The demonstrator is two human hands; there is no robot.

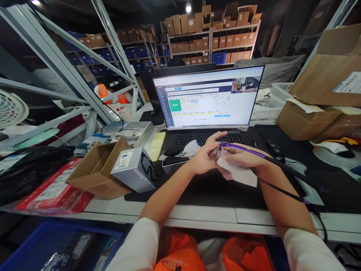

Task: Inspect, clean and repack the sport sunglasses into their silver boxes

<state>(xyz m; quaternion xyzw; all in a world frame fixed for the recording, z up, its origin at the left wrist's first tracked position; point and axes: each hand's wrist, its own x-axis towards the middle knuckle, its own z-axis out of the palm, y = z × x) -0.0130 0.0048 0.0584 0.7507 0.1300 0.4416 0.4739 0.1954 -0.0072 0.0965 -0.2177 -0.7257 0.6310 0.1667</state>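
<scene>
Both my hands are up over the desk in front of the keyboard. In my left hand (pixel 203 157) is the front of a pair of glasses (pixel 242 147) with a shiny purple frame; its long dark arms reach out to the right over my right forearm. My right hand (pixel 244 157) is closed on a pale cleaning cloth (pixel 241 173) with zigzag edges, pressed against the lens area. The cloth hangs below my fingers and hides part of the glasses. An opened box (pixel 172 165) with white wrapping lies just left of my left hand.
A silver box (pixel 135 169) with a glasses picture stands beside an open cardboard box (pixel 98 169) and a red parcel (pixel 53 188). The monitor (pixel 208 98) and keyboard (pixel 183 140) are ahead. A mouse (pixel 273 147) and stacked cartons (pixel 307 116) are on the right.
</scene>
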